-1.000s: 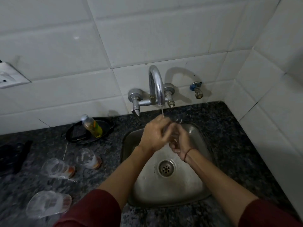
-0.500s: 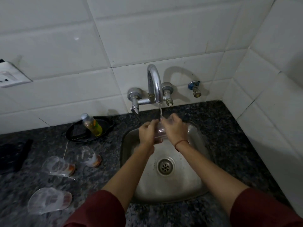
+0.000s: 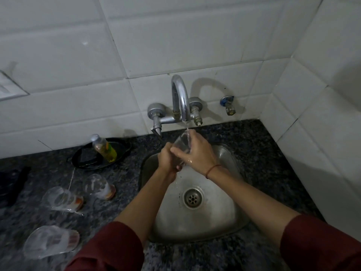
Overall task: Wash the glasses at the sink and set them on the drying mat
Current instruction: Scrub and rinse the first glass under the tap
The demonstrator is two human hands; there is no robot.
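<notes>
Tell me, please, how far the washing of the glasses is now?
Done: nothing that I can see; no drying mat is identifiable. In hand: left hand and right hand grip one glass under the running faucet, over the sink. Remaining: three glasses lie on the counter, orange tint at their bases.

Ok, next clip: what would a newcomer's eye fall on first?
The left hand and right hand hold a clear drinking glass under the running curved chrome tap, above the steel sink. Left of it, three soapy-looking clear glasses lie on the dark speckled counter.
</notes>
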